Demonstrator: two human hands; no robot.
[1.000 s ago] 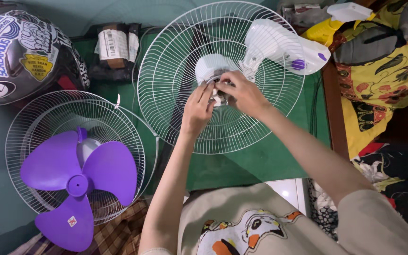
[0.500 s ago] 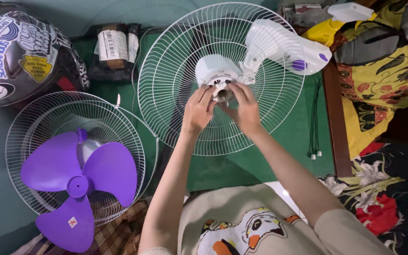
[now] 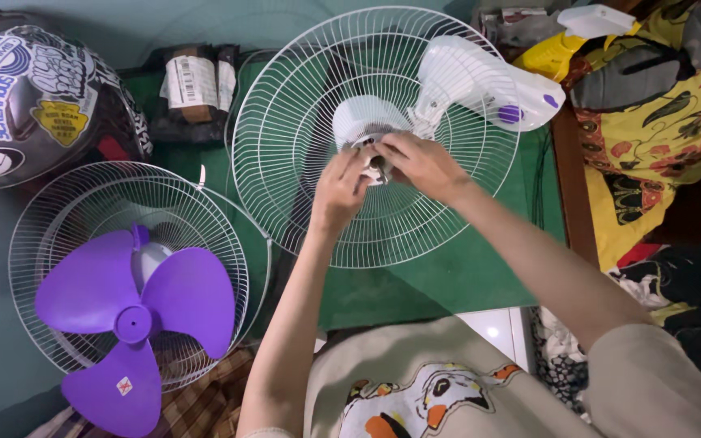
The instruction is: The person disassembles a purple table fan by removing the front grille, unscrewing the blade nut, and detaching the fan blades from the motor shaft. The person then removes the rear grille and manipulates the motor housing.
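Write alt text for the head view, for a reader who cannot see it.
Both hands, left and right, pinch the hub at the centre of a white fan guard lying on a green mat. A purple blade rests on a second guard to the left, below a helmet.

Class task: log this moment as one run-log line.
left hand: at fan hub | right hand: on hub | rear guard: flat on green mat | purple blade: aside, left
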